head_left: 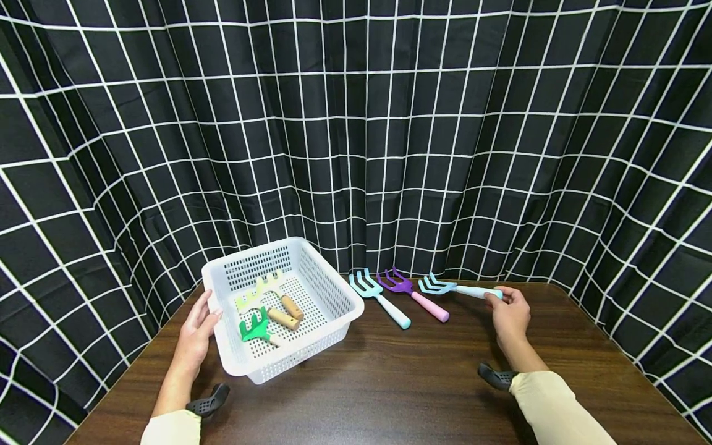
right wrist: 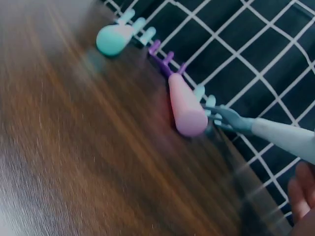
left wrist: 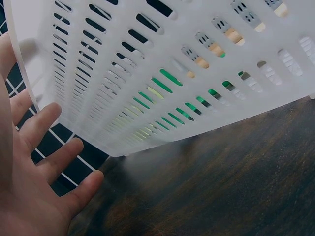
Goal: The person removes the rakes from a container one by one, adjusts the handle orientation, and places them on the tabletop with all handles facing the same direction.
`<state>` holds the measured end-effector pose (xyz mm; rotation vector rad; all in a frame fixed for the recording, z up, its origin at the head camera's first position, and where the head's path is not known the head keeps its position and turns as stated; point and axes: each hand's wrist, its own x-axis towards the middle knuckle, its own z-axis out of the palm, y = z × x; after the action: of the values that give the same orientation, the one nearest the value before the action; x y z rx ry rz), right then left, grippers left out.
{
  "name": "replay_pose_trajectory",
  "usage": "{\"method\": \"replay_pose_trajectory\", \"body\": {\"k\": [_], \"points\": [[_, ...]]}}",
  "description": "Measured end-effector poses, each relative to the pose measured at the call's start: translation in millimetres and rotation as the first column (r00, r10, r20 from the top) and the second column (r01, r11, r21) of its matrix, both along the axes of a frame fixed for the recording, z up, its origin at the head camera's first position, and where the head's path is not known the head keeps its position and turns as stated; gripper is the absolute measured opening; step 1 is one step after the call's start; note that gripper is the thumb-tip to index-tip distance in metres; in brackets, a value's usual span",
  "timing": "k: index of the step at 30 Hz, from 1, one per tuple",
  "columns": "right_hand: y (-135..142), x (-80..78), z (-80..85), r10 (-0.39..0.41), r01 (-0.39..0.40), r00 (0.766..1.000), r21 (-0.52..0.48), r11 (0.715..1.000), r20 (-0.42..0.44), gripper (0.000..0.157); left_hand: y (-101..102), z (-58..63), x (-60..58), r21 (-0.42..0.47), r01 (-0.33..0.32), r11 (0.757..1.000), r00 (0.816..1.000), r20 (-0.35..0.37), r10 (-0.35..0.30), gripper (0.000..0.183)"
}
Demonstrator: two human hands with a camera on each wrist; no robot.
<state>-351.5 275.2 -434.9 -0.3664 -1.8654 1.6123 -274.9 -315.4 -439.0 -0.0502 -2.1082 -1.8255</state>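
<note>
My left hand (head_left: 194, 330) grips the left rim of a white plastic basket (head_left: 319, 347), some of its fingers spread along the outer wall in the left wrist view. Inside the basket lie a green hand rake (head_left: 256, 330) and two pale yellow garden tools with wooden handles (head_left: 283, 319). On the right, my right hand (head_left: 508, 312) pinches the handle end of a light blue hand rake (head_left: 470, 291), its tines pointing left. Beside it on the table are a purple hand rake with a pink handle (head_left: 429, 306) and a light blue one with a white and turquoise handle (head_left: 393, 311).
The dark wooden table (head_left: 389, 383) runs back to a black curtain with a white grid (head_left: 378, 154), which stands close behind the rakes and the basket. Black straps with cameras (head_left: 208, 400) sit on both wrists.
</note>
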Motion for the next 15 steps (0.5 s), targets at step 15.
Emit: {"method": "replay_pose_trajectory", "body": {"k": [15], "points": [[15,1.9,-20.9,-0.068,-0.027,0.975,0.418,0.908,0.209,0.023,0,-0.2,-1.1,-0.007,-0.008,1.0,1.0,0.004,0.008,0.062]]}}
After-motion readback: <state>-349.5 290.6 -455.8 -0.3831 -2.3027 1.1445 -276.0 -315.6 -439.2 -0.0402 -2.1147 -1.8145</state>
